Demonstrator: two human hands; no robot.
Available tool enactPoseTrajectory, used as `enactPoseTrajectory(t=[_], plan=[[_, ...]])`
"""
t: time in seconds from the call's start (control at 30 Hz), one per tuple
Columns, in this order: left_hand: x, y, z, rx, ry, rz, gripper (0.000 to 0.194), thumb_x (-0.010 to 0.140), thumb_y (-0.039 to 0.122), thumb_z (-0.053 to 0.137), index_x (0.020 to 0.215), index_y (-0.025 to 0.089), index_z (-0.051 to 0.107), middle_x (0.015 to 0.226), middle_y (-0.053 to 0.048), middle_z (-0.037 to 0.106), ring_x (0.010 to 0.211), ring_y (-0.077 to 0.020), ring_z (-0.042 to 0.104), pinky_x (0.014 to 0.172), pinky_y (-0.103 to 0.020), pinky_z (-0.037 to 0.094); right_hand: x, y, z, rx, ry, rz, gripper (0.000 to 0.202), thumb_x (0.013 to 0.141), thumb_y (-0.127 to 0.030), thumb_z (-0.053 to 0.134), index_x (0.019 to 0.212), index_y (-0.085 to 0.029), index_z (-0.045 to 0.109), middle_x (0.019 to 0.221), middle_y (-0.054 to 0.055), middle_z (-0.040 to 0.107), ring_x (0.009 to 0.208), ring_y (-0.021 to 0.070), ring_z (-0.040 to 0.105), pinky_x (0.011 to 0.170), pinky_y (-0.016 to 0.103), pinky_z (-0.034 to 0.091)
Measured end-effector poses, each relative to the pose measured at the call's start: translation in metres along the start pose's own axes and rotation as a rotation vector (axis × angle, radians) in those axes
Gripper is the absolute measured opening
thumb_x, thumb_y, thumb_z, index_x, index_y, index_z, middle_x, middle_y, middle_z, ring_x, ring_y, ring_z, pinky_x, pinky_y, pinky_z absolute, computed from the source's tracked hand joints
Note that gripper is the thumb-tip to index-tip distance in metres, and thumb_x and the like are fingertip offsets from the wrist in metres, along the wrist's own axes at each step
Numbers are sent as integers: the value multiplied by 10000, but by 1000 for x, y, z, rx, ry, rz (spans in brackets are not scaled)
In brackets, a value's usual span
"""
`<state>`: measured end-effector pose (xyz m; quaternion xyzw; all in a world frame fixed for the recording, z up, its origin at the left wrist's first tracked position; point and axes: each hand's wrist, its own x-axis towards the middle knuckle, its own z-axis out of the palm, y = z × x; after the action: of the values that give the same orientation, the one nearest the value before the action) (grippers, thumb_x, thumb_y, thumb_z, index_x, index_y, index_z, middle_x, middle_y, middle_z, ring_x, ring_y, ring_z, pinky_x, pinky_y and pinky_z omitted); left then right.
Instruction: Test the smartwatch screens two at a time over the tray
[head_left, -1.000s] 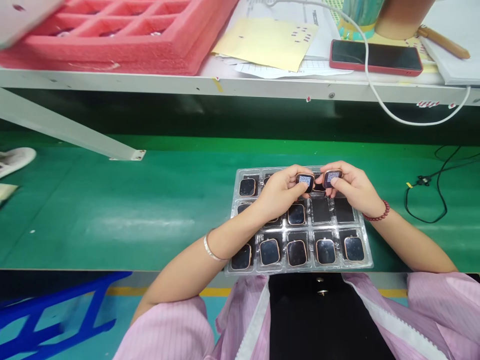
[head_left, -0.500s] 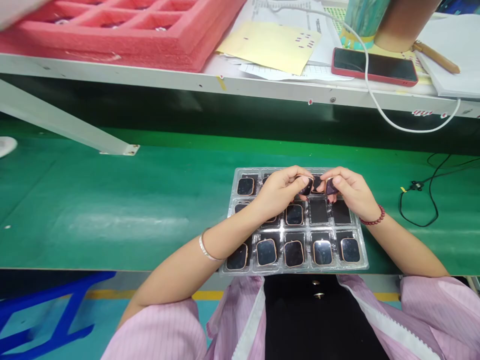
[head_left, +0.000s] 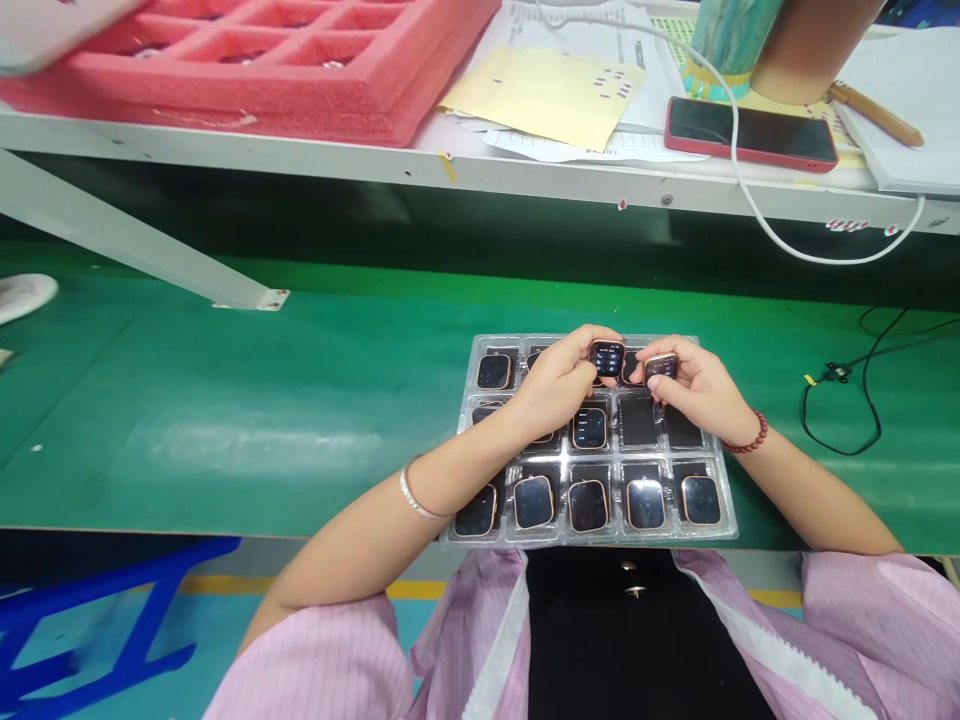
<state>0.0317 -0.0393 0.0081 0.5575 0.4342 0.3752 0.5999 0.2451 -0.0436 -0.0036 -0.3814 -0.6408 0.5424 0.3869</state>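
My left hand (head_left: 564, 378) grips a smartwatch case (head_left: 607, 359) with a gold rim, its screen lit with small icons. A second smartwatch case (head_left: 661, 370), also lit, is pinched in my right hand (head_left: 695, 385), the thumb lying on its lower screen edge. Both watches are held just above the far rows of a clear plastic tray (head_left: 566, 468). Several more strapless watches lie in its compartments. One watch (head_left: 589, 428) in the middle row shows a lit menu; the near-row watches, such as this one (head_left: 646, 504), are dark. My left hand and forearm hide part of the tray.
The tray lies on a green bench mat (head_left: 225, 420). Above it, a white shelf (head_left: 540, 172) carries a pink foam tray (head_left: 375, 95), papers, a yellow note (head_left: 547, 95) and a phone (head_left: 750, 133). A white cable (head_left: 780, 240) droops over the edge; a black cable (head_left: 874, 420) lies right.
The screens of both held watches and one middle-row watch have lit up. My right thumb has slid lower on its watch, and both watches now tilt more towards me.
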Motion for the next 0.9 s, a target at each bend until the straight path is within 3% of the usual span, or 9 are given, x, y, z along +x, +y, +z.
enactPoseTrajectory(t=[0.1, 0.23, 0.37, 0.47, 0.57, 0.7, 0.77, 0.83, 0.9], plan=[[0, -1, 1, -17, 22, 38, 337, 738, 35, 581, 1047, 168, 598, 977, -21, 676, 852, -129, 655, 802, -269, 528, 0, 1, 0, 18, -27, 6, 305, 856, -155, 621, 1155, -217, 614, 1033, 50, 730, 746, 138, 677, 624, 262, 573], [1, -4, 1, 6, 30, 28, 266, 767, 94, 626, 1023, 162, 603, 928, -15, 668, 784, -124, 646, 783, -280, 538, 0, 4, -2, 15, -42, 29, 361, 870, -130, 568, 1217, -220, 608, 1078, 52, 727, 751, 133, 697, 631, 260, 590], [0, -4, 0, 5, 31, 45, 413, 749, 91, 671, 1147, 174, 603, 971, -26, 694, 822, -141, 671, 794, -283, 548, 1, 6, -3, 31, -50, 11, 423, 833, -122, 616, 1244, -219, 601, 1104, 54, 734, 760, 138, 712, 652, 265, 606], [-1, -2, 0, 2, 8, 25, 211, 870, 232, 630, 1069, 162, 649, 940, -45, 702, 717, -137, 663, 701, -286, 557, 1, 4, -4, 73, -41, 50, 281, 943, -233, 562, 1214, -203, 630, 1037, 58, 752, 701, 131, 708, 610, 259, 600], [-2, -1, -1, 39, 24, -24, 252, 957, 356, 546, 1042, 155, 672, 913, -60, 698, 666, -144, 669, 592, -262, 519, 1, 3, -5, 115, -22, 68, 277, 1014, -339, 490, 1196, -198, 644, 1038, 72, 757, 699, 136, 712, 609, 269, 604], [-1, -1, -1, 49, 25, 6, 478, 818, 137, 662, 1288, 175, 584, 1069, -63, 706, 809, -144, 708, 745, -268, 562, 1, 5, -4, 75, -9, 26, 406, 873, -202, 679, 1269, -233, 598, 1093, 49, 742, 735, 133, 700, 635, 264, 608], [-1, -2, -1, 54, -7, 19, 393, 841, 147, 632, 1234, 166, 614, 1086, -72, 709, 783, -138, 701, 742, -275, 566, 1, 5, -4, 72, -13, 26, 373, 876, -196, 672, 1243, -225, 611, 1054, 45, 747, 697, 126, 688, 616, 260, 600], [-1, -2, -2, 72, -22, 9, 239, 930, 260, 556, 1116, 154, 663, 1012, -75, 716, 702, -139, 683, 644, -268, 544, 1, 6, -4, 104, -18, 36, 241, 967, -284, 578, 1182, -199, 644, 989, 56, 756, 643, 121, 675, 594, 264, 593], [-1, -3, -3, 85, -5, 9, 250, 949, 312, 539, 1094, 156, 670, 988, -74, 714, 697, -147, 684, 610, -264, 531, 1, 6, -4, 135, -8, 37, 263, 1017, -341, 498, 1159, -186, 656, 977, 67, 759, 637, 121, 677, 592, 267, 592]])
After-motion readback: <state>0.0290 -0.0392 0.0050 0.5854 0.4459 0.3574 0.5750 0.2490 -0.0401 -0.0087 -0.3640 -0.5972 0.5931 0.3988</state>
